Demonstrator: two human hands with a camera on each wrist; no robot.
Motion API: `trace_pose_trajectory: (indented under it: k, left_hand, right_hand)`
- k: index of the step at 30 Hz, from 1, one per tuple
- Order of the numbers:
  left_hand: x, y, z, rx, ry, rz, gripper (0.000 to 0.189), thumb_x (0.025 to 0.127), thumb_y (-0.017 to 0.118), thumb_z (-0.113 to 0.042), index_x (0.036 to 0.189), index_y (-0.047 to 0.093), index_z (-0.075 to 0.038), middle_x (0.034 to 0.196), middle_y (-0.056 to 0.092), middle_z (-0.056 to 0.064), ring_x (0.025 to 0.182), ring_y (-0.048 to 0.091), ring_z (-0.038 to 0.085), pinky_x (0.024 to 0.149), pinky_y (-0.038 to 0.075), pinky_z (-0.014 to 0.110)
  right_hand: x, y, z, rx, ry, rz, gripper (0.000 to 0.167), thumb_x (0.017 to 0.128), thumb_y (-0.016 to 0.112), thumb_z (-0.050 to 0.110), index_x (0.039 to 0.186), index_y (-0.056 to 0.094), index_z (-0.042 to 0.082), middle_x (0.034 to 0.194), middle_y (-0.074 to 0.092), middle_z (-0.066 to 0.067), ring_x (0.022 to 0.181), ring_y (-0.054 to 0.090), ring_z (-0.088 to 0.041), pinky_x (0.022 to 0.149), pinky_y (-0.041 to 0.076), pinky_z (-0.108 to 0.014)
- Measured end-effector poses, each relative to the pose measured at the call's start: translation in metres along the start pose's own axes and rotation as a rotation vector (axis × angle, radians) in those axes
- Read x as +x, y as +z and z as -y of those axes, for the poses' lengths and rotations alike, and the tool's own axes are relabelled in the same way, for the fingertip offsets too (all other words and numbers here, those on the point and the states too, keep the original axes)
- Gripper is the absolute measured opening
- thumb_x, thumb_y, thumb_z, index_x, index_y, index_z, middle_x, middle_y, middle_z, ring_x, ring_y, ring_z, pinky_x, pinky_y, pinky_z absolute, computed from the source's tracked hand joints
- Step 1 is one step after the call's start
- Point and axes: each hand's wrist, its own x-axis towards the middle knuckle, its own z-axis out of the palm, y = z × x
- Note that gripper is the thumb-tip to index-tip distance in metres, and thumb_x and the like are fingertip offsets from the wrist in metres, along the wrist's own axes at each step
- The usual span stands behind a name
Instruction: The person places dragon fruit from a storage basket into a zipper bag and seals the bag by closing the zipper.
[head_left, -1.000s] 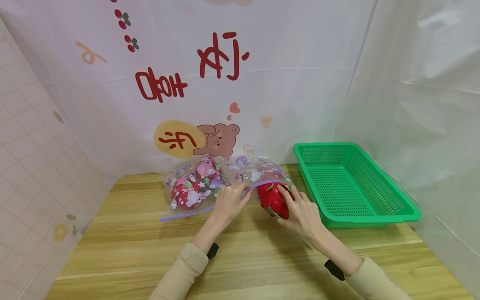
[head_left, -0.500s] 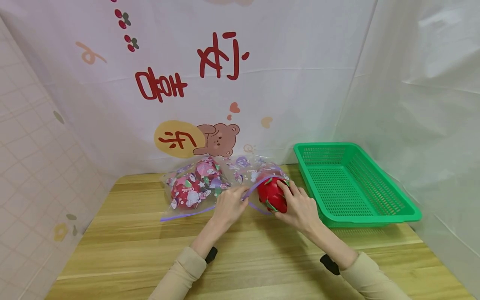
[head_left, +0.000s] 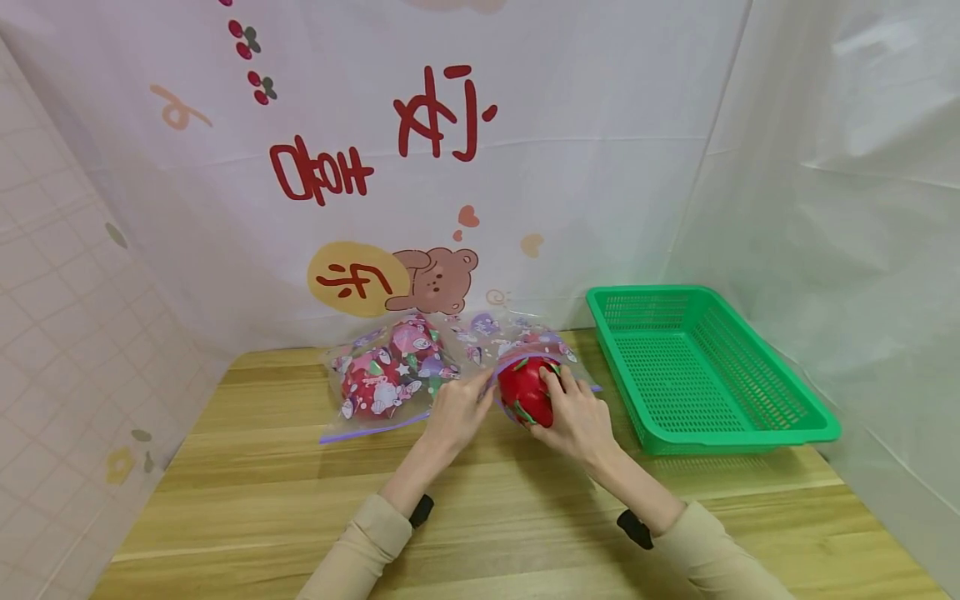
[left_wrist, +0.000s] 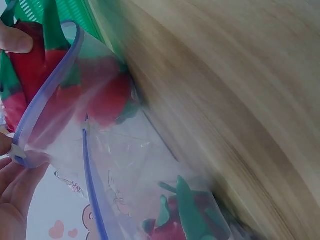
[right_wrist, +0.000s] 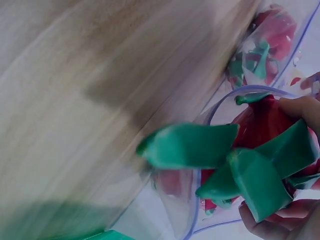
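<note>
My right hand [head_left: 577, 421] grips a red dragon fruit [head_left: 525, 390] with green leaf tips, which sits partly inside the mouth of a clear printed zip bag [head_left: 487, 327]. The bag's purple zip edge curves around the fruit. At the left of that mouth, my left hand [head_left: 453, 417] pinches the zip edge; the left wrist view shows its thumb at a small white slider [left_wrist: 18, 152]. Through the bag's film, another red fruit [left_wrist: 107, 95] appears deeper inside. Green leaves [right_wrist: 260, 175] cover part of the held fruit in the right wrist view.
A second printed zip bag [head_left: 405, 408] with red dragon fruits inside lies to the left on the wooden table [head_left: 262, 500]. At the right stands a green plastic basket [head_left: 750, 437] with slotted walls. A printed white cloth [head_left: 570, 192] hangs behind.
My right hand has moved left with the dragon fruit, into the bag's mouth. The zip edge now wraps around the fruit. My left hand keeps its hold, barely shifting.
</note>
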Motion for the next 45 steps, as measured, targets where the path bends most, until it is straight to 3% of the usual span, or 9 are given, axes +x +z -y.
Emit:
trace_pose_trajectory:
  k: [4,8,11,16,22,32,41,45]
  left_hand:
    - [0.000,0.001,-0.001,-0.013,0.007,-0.004,0.025,0.086,0.066,-0.007,0.109,0.069,0.001,0.075,0.073,0.010,0.046,0.042,0.006,0.042,0.033,0.013]
    - [0.000,0.002,-0.002,-0.009,0.032,-0.005,0.026,0.087,0.065,-0.007,0.112,0.068,0.002,0.084,0.074,0.013,0.056,0.063,0.013,0.047,0.047,0.019]
    - [0.000,0.002,-0.002,0.006,0.052,-0.022,0.026,0.086,0.065,-0.006,0.111,0.068,0.003,0.088,0.074,0.013,0.065,0.069,0.019,0.053,0.052,0.024]
    - [0.000,0.001,0.000,-0.012,0.062,-0.039,0.026,0.085,0.064,-0.002,0.110,0.068,0.005,0.081,0.073,0.013,0.053,0.060,0.014,0.048,0.047,0.020]
    - [0.000,-0.001,0.000,-0.019,0.049,-0.016,0.025,0.086,0.063,0.000,0.110,0.068,0.005,0.065,0.067,0.009,0.046,0.036,0.004,0.043,0.028,0.011]
    - [-0.002,-0.001,0.002,-0.009,0.028,-0.034,0.023,0.086,0.063,-0.001,0.107,0.069,0.005,0.062,0.065,0.008,0.046,0.030,0.002,0.043,0.024,0.010]
    - [-0.006,-0.003,0.001,0.022,0.106,-0.063,0.026,0.083,0.062,0.004,0.107,0.069,0.004,0.055,0.059,0.004,0.048,0.019,0.001,0.043,0.018,0.012]
    - [-0.006,-0.003,-0.002,-0.006,0.105,-0.051,0.025,0.083,0.061,0.004,0.106,0.070,0.004,0.050,0.052,0.001,0.047,0.018,-0.001,0.043,0.017,0.010]
  right_hand:
    - [0.001,0.005,-0.001,-0.049,-0.066,-0.025,0.083,0.050,0.089,0.036,0.123,0.056,0.013,0.115,0.061,-0.021,0.086,0.064,-0.035,0.051,0.055,-0.045]
    - [0.001,0.010,0.000,-0.095,-0.162,-0.059,0.088,0.047,0.090,0.039,0.123,0.056,0.013,0.115,0.060,-0.022,0.088,0.063,-0.035,0.053,0.056,-0.044]
    - [0.002,0.013,0.001,-0.105,-0.194,-0.074,0.089,0.046,0.090,0.039,0.124,0.056,0.013,0.114,0.061,-0.021,0.088,0.062,-0.035,0.055,0.056,-0.043]
    - [0.007,0.017,0.002,-0.137,-0.211,-0.066,0.088,0.047,0.090,0.038,0.125,0.056,0.014,0.109,0.060,-0.018,0.089,0.061,-0.033,0.061,0.057,-0.041]
    - [0.012,0.018,0.003,-0.179,-0.239,-0.044,0.087,0.049,0.091,0.039,0.125,0.056,0.016,0.106,0.061,-0.018,0.089,0.061,-0.032,0.064,0.057,-0.038]
    - [0.010,0.019,0.005,-0.223,-0.299,-0.060,0.085,0.049,0.091,0.040,0.124,0.056,0.019,0.111,0.061,-0.021,0.091,0.060,-0.035,0.071,0.057,-0.041]
    - [0.011,0.027,0.006,-0.238,-0.288,-0.090,0.073,0.050,0.089,0.033,0.114,0.058,0.019,0.100,0.061,-0.016,0.088,0.058,-0.032,0.072,0.055,-0.041]
    - [0.011,0.029,0.006,-0.246,-0.280,-0.105,0.069,0.050,0.088,0.031,0.110,0.057,0.018,0.098,0.061,-0.016,0.086,0.057,-0.031,0.069,0.054,-0.040]
